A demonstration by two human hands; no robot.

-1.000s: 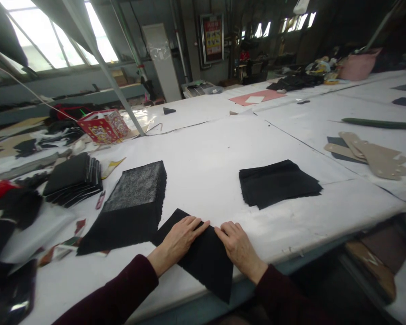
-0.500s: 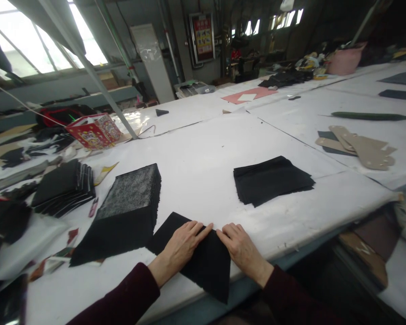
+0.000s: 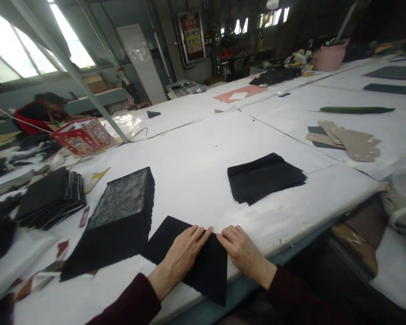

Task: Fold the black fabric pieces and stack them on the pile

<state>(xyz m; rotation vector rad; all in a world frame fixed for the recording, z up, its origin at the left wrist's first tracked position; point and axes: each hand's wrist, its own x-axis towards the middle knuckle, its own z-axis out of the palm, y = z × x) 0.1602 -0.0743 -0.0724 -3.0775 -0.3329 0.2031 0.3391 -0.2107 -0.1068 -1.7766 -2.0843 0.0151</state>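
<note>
A thin, matte black, four-sided sheet of cloth-like material [image 3: 208, 271] is laid at the near edge of the white-covered table [image 3: 196, 162], its lowest corner projecting past that edge. It is pressed by the bare left hand [image 3: 182, 255], palm down with fingers close together, while its far edge is met by the bent fingers of the bare right hand [image 3: 241, 253]; whether that edge is pinched in either grip cannot be told, as the undersides are hidden. By its look, the sheet is judged light, pliable and not fragile, fairly flat-lying and hardly slippery; it is best taken by its edges or corners, with the middle steadied by a palm. Its long axis is seen slanting from upper left, just beside the black-and-grey block-shaped stack [image 3: 122, 198], to lower right, where a pointed corner is aimed toward the person. The ragged-edged black pile [image 3: 265, 178] is set apart, beyond the right hand.
</note>
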